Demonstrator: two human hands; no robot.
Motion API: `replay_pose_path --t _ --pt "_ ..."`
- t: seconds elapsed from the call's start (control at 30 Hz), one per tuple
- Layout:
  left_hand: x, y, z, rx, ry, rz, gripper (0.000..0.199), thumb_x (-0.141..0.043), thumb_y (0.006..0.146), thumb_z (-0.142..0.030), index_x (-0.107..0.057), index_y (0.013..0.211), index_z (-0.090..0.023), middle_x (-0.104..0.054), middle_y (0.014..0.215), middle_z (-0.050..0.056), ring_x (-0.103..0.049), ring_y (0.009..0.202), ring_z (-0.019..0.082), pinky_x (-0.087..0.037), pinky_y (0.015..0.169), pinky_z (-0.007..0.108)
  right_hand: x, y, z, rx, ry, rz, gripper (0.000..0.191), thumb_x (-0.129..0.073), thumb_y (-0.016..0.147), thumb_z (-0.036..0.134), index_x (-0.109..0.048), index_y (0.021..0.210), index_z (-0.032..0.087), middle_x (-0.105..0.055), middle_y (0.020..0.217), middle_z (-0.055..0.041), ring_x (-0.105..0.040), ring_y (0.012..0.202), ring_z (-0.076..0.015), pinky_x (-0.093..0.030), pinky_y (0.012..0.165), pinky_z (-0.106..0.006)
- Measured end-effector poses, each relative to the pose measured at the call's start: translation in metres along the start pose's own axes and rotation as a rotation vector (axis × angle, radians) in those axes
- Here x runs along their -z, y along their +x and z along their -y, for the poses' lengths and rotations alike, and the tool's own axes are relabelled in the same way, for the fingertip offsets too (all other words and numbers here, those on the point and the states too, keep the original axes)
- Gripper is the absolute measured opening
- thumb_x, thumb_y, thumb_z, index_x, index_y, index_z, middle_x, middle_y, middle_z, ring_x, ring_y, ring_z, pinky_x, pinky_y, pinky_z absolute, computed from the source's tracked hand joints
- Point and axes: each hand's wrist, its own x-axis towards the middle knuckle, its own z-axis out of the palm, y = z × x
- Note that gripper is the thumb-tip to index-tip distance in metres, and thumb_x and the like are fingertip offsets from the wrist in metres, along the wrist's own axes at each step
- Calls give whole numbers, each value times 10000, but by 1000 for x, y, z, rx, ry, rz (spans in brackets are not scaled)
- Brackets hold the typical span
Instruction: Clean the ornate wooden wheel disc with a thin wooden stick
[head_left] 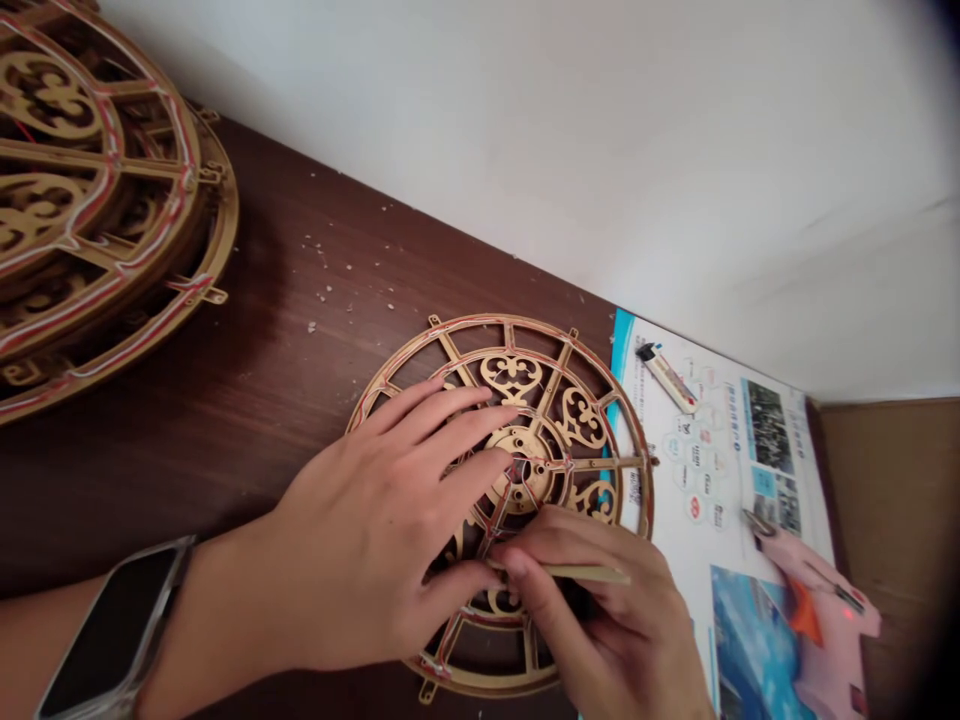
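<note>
A round gold-coloured openwork frame point(634, 465), with scroll ornaments and red and white wires along its channels, lies on the dark wooden table. Across its left half rests my left hand point(375, 520), fingers spread and pressing on the ring and near the hub point(525, 468). My right hand point(607, 610) pinches a thin, flat, pale stick point(589, 573) between thumb and fingers. The stick's working end is at a spoke below the hub, close to my left thumb, and is partly hidden by my fingers.
Similar wired frames point(214, 235) are stacked at the upper left. A printed sheet point(697, 380) on the right bears a utility knife point(666, 377) and a pink glue gun point(825, 610) with a red light. White crumbs point(322, 295) dot the table; a pale wall point(525, 130) stands behind.
</note>
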Motion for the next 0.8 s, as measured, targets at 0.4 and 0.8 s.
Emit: replay_pose_path --t 0.4,0.8 --pt "-1 -1 -1 7 -23 1 394 -713 993 -330 -671 1367 -215 -572 1681 39 -455 1604 244 -207 1454 424 3 -2 3 40 -64 -10 202 -661 976 16 -755 1030 187 -780 856 -26 -764 763 -132 -652 694 -225" --pt "-9 -8 -18 125 28 -14 462 -636 937 -229 -655 1398 -240 -496 1760 4 -402 1656 209 -100 1454 389 0 -7 9 139 -298 37 190 -527 1122 122 -698 1125 204 -791 956 -52 -789 812 -140 -675 776 -168"
